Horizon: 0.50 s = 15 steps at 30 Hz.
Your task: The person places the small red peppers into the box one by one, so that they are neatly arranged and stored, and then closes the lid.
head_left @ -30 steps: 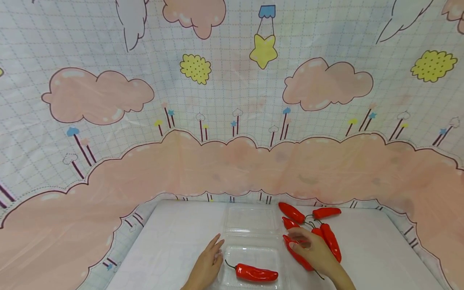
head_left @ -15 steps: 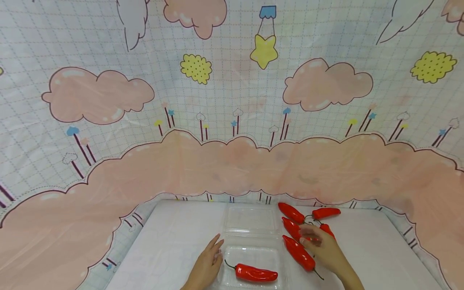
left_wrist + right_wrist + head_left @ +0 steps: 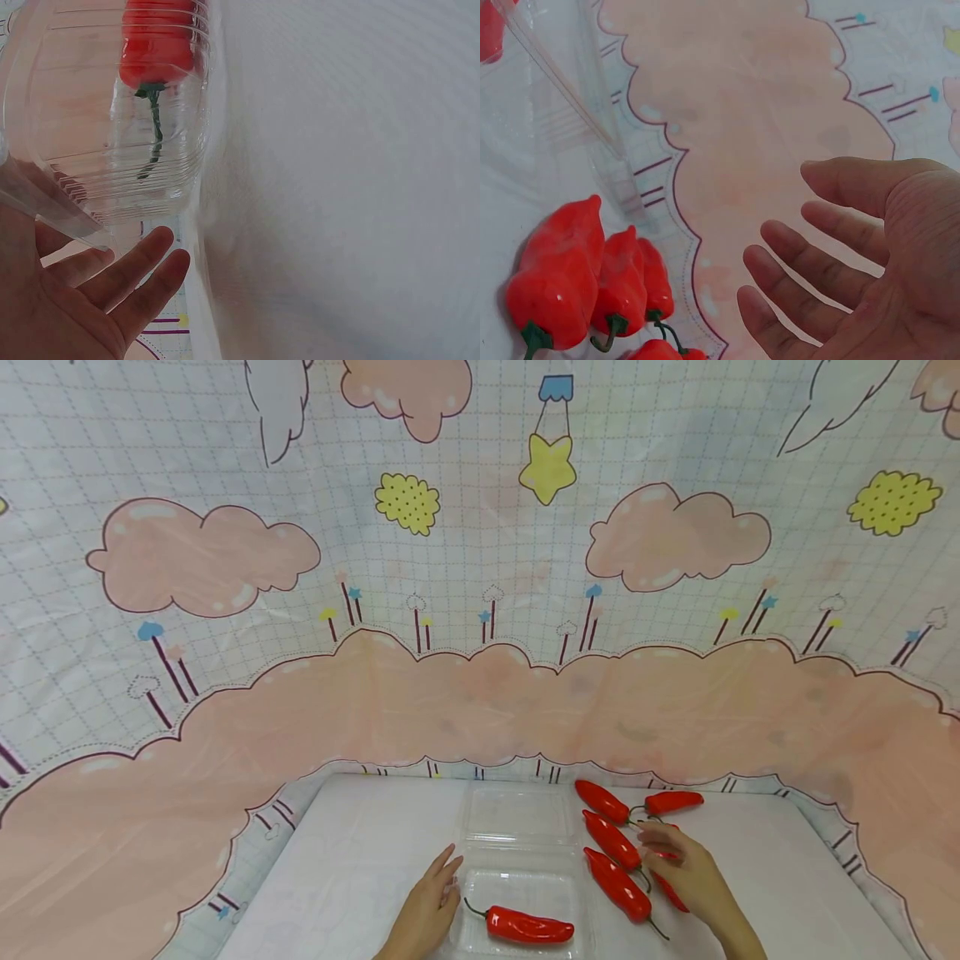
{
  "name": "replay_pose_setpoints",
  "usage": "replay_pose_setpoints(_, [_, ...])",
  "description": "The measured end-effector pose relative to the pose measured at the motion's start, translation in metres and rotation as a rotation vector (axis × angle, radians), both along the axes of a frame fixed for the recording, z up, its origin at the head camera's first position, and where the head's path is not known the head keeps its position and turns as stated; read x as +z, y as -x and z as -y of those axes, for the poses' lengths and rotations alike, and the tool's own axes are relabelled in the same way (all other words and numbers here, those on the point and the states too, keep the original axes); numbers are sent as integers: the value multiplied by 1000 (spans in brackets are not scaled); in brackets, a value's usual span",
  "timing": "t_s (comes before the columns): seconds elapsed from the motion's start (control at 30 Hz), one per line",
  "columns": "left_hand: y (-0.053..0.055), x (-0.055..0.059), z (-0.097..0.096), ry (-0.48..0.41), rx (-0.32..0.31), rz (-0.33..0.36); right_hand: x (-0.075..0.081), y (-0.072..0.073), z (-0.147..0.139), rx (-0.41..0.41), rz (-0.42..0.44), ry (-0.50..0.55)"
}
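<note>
We are holding nothing in our right hand (image 3: 688,870), its fingers hanging relaxed over the loose peppers (image 3: 617,885). Our left hand (image 3: 427,902) is extending its fingers beside the clear container (image 3: 517,885); one red pepper (image 3: 529,926) is lying inside.

The peppers (image 3: 618,885) are glossy, the container (image 3: 522,887) apparently plastic.

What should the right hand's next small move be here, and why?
Probably lower the right hand and grip the red pepper partly hidden by it in the head view: the right wrist view shows that hand holding nothing. The clear container lies open with a single pepper inside and room left, the left hand at its side.
</note>
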<state>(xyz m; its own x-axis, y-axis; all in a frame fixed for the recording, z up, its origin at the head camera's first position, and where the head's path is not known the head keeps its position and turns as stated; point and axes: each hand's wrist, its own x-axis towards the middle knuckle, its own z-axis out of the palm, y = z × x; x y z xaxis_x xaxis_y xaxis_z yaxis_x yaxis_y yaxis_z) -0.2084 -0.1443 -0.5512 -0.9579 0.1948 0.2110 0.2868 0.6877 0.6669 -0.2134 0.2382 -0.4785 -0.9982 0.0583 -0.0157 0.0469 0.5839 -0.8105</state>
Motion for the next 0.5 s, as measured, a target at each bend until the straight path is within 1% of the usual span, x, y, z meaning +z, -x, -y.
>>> replay_pose_setpoints(0.27, [0, -1, 1, -6, -4, -3, -8, 7, -14, -25, 40, -32])
replay_pose_setpoints(0.5, [0, -2, 1, -14, -7, -8, -12, 12, -24, -43, 61, -65])
